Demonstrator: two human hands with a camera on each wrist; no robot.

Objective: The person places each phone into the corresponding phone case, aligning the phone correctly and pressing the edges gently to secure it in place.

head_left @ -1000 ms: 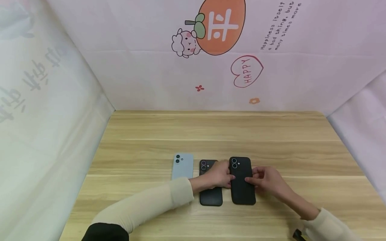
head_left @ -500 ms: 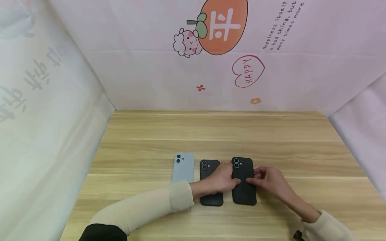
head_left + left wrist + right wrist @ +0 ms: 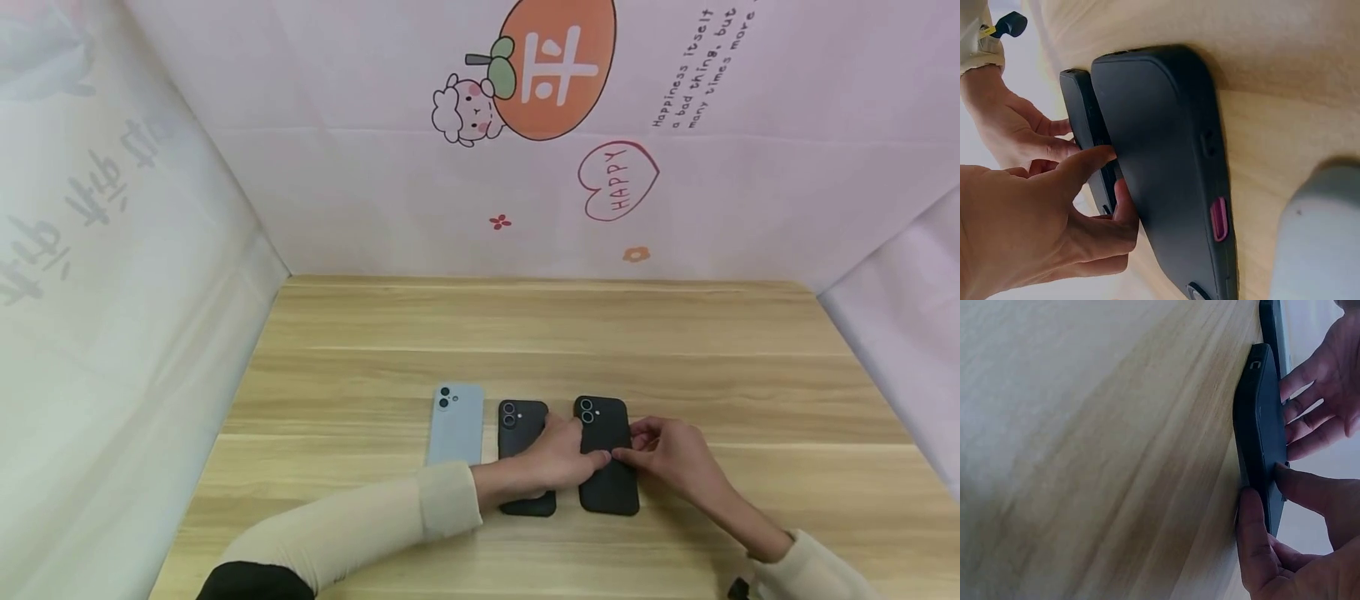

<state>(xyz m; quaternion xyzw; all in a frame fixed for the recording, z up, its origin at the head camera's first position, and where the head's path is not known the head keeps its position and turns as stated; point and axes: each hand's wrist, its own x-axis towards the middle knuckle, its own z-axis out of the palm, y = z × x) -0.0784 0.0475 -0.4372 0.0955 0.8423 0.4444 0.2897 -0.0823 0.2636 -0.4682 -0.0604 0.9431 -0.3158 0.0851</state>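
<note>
Three phones lie in a row on the wooden table, camera lenses up in the head view. My right hand (image 3: 675,454) pinches the right-hand black phone (image 3: 610,493) at its right long edge, thumb on the back and fingers at the side. My left hand (image 3: 557,454) reaches over the middle black phone (image 3: 522,427), its thumb extended over the right-hand phone and its other fingers near the gap between the two. A pink side button (image 3: 1219,219) shows on the middle phone in the left wrist view. The left forearm hides the lower part of the pale blue phone (image 3: 457,427).
The wooden table (image 3: 375,321) meets a printed white cloth (image 3: 360,200) at its back edge. More white cloth hangs on the left and right sides. A small black object (image 3: 738,588) sits by the right cuff.
My left thumb has moved right, from the right-hand phone's left edge to over its back. The right hand keeps its pinch. The head view has shifted slightly.
</note>
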